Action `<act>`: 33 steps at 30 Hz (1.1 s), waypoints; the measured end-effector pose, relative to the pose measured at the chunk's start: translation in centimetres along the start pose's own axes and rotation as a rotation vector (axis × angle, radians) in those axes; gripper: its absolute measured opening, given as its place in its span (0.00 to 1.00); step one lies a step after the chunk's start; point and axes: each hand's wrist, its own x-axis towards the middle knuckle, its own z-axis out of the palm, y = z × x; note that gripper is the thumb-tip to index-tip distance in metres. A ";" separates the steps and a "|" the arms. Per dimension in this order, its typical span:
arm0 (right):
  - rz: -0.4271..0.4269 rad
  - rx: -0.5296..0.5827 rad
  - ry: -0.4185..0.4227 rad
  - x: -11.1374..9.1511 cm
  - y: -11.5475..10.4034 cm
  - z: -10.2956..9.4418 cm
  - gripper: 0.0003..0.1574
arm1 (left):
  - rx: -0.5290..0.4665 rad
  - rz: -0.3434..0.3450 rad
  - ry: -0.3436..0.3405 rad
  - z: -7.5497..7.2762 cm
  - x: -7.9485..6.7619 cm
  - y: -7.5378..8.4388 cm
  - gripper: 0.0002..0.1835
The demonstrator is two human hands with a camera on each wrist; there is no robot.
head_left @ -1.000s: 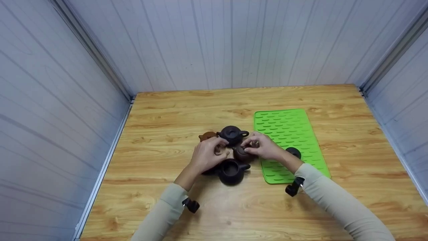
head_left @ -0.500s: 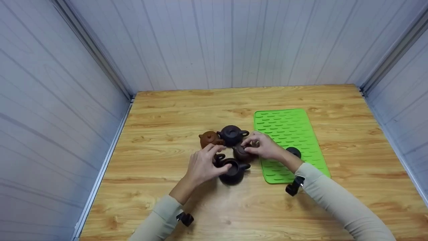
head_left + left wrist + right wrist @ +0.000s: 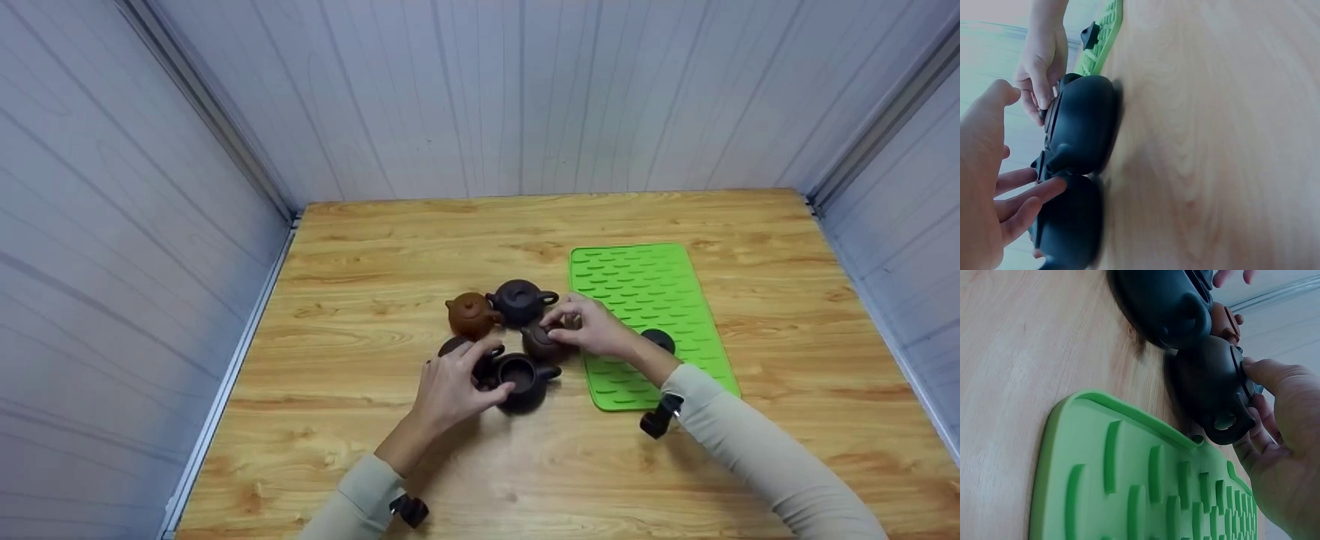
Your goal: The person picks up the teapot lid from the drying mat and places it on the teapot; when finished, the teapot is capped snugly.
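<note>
My right hand [image 3: 594,328] pinches the lid knob of a dark brown teapot [image 3: 537,342] between thumb and fingers. In the right wrist view that teapot's loop handle [image 3: 1234,424] points toward my palm. My left hand [image 3: 448,390], fingers spread and loosely bent, hovers beside a black teapot without a lid [image 3: 526,403]. Partly under that hand sits another dark teapot [image 3: 452,346]. In the left wrist view the left fingertips [image 3: 1053,188] overlap the place where two dark teapots meet. Behind them stand a reddish-brown teapot [image 3: 470,316] and a black teapot [image 3: 516,305].
A green ridged mat [image 3: 634,274] lies to the right of the cluster, reaching under my right forearm. On it rests a round black lid [image 3: 659,340], partly covered by the arm. Pale panel walls [image 3: 480,97] enclose the wooden table [image 3: 375,247] at back and sides.
My left hand has drawn back toward the front left from the middle of the cluster, its fingers opening. The reddish-brown teapot and part of the left dark teapot are uncovered. My right hand stays put.
</note>
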 end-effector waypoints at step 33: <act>-0.002 0.002 -0.016 0.0 -0.2 -0.2 0.11 | -0.134 0.045 0.026 2.5 -2.1 -1.1 0.28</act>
